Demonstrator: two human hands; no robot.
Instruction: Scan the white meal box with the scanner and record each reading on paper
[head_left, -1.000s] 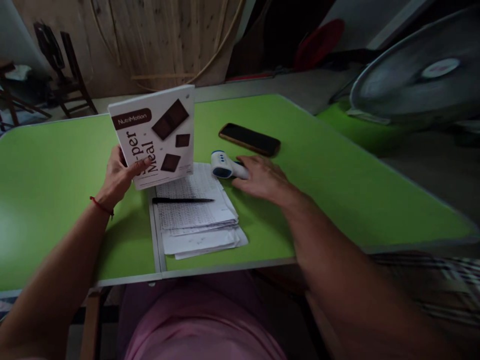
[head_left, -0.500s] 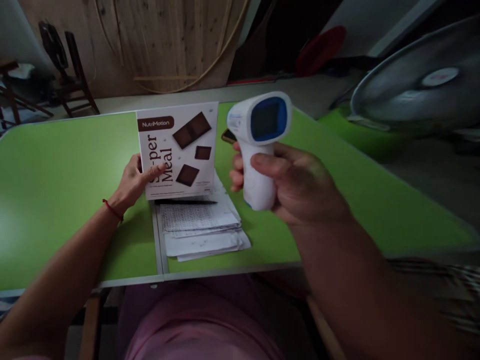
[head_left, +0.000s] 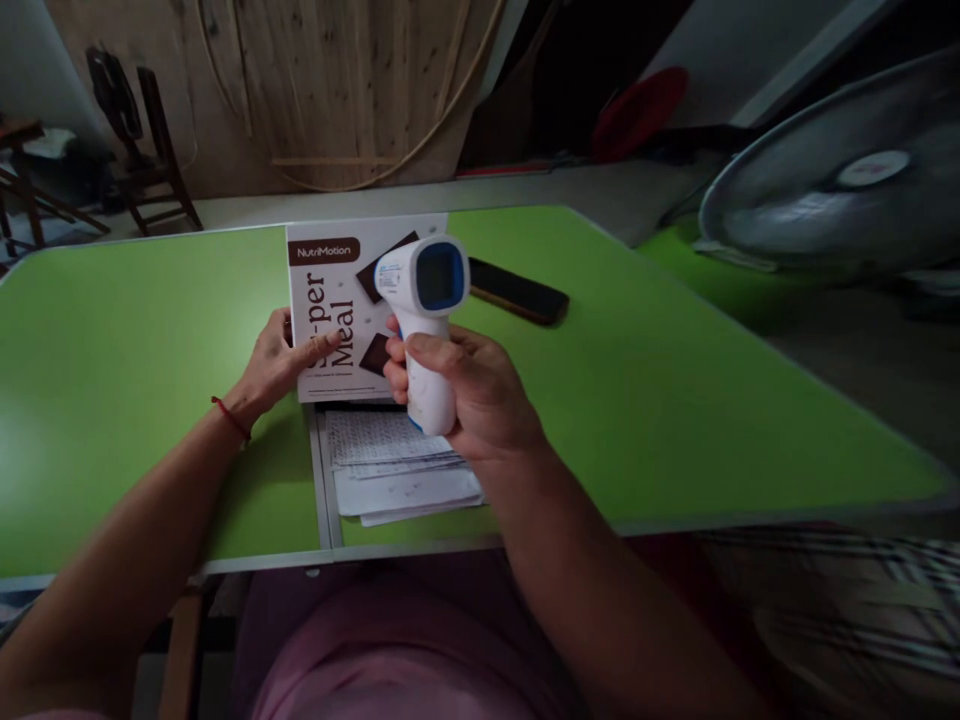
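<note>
My left hand [head_left: 281,362] grips the lower left side of a white box [head_left: 322,325] printed "NutriMotion", its thumb lying on the front face. The box stands upright above the green table, its front turned to me. In my right hand [head_left: 480,385] is a white infrared thermometer [head_left: 429,395] with a blue-rimmed dark screen, my fingers wrapped round its handle. The thermometer points at the box and covers its right part. Whether it touches the box I cannot tell. Handwritten papers [head_left: 405,488] lie below the box, partly hidden by my right hand.
A dark phone [head_left: 517,292] lies on the green table [head_left: 675,400], right of the thermometer. A large round metal lid or pan [head_left: 795,190] stands at the right beyond the table edge. Behind are a wooden chair [head_left: 154,165] and a wooden board [head_left: 337,90].
My right hand has brought the thermometer left and slightly down, in front of the box. The phone now shows more fully. The box has shifted slightly right in view.
</note>
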